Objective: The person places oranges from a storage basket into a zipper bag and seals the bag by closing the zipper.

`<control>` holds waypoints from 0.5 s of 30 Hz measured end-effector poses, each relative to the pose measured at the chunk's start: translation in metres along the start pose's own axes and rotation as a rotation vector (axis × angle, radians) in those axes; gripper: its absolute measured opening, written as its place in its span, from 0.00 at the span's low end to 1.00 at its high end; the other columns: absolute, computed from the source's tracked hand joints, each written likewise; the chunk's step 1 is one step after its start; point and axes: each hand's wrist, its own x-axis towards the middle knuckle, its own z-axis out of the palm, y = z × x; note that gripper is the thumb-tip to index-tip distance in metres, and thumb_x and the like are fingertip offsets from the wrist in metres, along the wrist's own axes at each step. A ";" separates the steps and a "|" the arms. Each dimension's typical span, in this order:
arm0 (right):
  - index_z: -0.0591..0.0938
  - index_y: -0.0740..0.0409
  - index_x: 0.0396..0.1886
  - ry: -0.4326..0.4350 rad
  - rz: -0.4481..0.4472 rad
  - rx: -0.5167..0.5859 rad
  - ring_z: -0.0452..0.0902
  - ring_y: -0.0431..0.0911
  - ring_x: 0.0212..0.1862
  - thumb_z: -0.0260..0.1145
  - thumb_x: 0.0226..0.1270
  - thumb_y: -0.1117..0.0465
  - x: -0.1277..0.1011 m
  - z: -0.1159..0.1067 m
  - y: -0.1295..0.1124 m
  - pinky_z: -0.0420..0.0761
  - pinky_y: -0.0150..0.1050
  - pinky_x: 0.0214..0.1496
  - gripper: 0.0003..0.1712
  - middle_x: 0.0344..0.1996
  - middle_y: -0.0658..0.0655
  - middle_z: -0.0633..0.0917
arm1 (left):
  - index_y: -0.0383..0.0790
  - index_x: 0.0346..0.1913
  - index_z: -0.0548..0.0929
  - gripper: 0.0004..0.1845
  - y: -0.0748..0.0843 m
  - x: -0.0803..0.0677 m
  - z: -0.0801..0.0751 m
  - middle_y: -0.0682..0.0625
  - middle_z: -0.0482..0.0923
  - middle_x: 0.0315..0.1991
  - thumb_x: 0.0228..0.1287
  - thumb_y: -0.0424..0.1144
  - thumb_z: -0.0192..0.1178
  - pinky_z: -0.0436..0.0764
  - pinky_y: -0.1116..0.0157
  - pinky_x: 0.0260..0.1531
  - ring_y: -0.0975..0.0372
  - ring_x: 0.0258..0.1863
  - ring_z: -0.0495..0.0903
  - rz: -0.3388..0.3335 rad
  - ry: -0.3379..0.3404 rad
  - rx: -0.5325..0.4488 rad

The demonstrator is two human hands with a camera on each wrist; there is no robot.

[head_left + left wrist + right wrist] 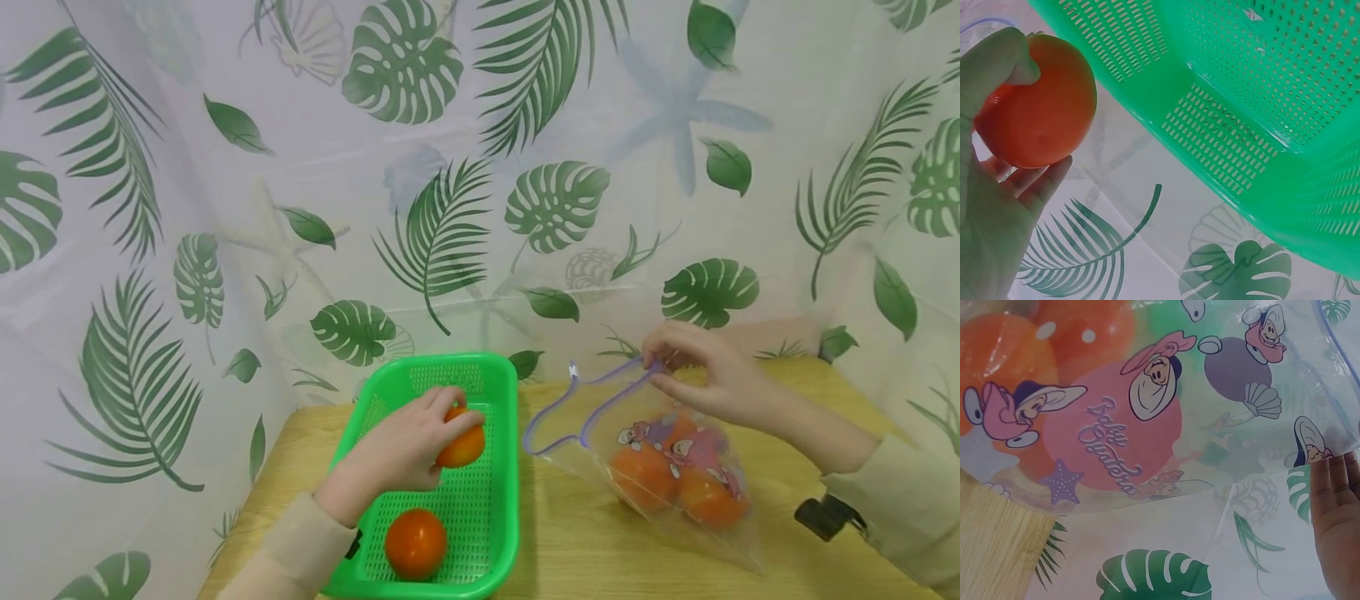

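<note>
Leaf-print curtain (450, 167) behind and around a light wooden table (570, 542); that's your workspace. Your left hand (408, 450) has its fingers and thumb curled around an orange tomato (463, 446), holding it over the far half of the green perforated basket (502, 467); the left wrist view shows the thumb on top and fingers cupped underneath the fruit. A second tomato (416, 543) lies in the basket's near end, apart from the held one. Just right of the basket, a clear zip bag (675, 475) rests on the table with its mouth open toward the basket, purple zip strip (585, 408) curving. Inside it, several more tomatoes (645, 475), exact count unclear through the print. Bag print: cartoon oyster figures, shell, star, pink circle with script lettering (1110, 447) that looks like "Baby Oysters", though I can't read it cleanly. Your right hand (708, 375) pinches the bag's upper rim at the zip, wrist raised, forearm coming in from the right, cream sleeve (900, 500) on it.
</note>
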 end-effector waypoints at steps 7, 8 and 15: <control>0.83 0.56 0.44 0.007 0.011 0.003 0.80 0.30 0.44 0.74 0.56 0.79 -0.002 0.000 -0.002 0.82 0.22 0.47 0.20 0.40 0.50 0.84 | 0.51 0.66 0.77 0.43 0.003 0.008 -0.003 0.45 0.74 0.61 0.41 0.30 0.78 0.86 0.60 0.53 0.54 0.54 0.79 0.023 0.036 0.009; 0.83 0.55 0.44 0.009 0.008 0.003 0.80 0.30 0.44 0.75 0.56 0.79 -0.002 0.000 -0.002 0.82 0.22 0.47 0.21 0.40 0.51 0.84 | 0.51 0.66 0.77 0.43 0.004 0.009 -0.004 0.45 0.74 0.61 0.41 0.30 0.79 0.86 0.60 0.53 0.54 0.54 0.79 0.026 0.042 0.010; 0.83 0.56 0.44 0.007 0.007 0.004 0.80 0.31 0.45 0.74 0.53 0.82 0.000 0.002 -0.002 0.82 0.22 0.48 0.23 0.40 0.49 0.84 | 0.51 0.67 0.77 0.43 0.004 0.021 -0.008 0.45 0.74 0.61 0.43 0.32 0.79 0.86 0.59 0.54 0.54 0.55 0.79 0.045 0.061 0.014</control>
